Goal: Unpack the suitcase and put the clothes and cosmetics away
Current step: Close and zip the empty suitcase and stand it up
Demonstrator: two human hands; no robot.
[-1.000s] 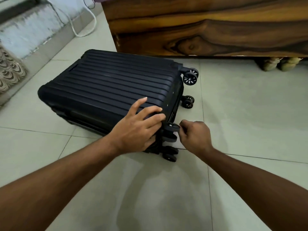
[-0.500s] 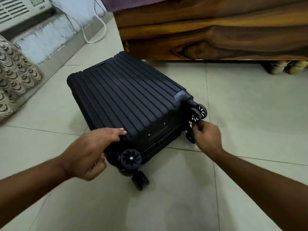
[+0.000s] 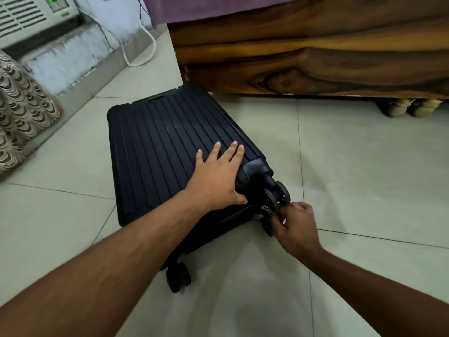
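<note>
A dark navy ribbed hard-shell suitcase (image 3: 160, 152) lies flat and closed on the tiled floor, its wheels pointing toward me. My left hand (image 3: 218, 177) rests flat on its lid near the right wheel corner, fingers straight, thumb over the edge. My right hand (image 3: 295, 226) is curled beside the wheels (image 3: 277, 198) and pinches a small metal zipper pull (image 3: 264, 208) at the case's side seam. No clothes or cosmetics are visible.
A wooden bed frame (image 3: 315, 57) with a purple sheet stands just behind the suitcase. A white appliance (image 3: 26, 15) with a cable sits at the far left wall, a patterned cloth (image 3: 21, 113) beside it. Pale objects (image 3: 410, 108) lie under the bed.
The suitcase has turned further so its wheel end faces me. My left hand moved from the near left corner onto the lid by the right wheels. My right hand shifted to the zipper pull.
</note>
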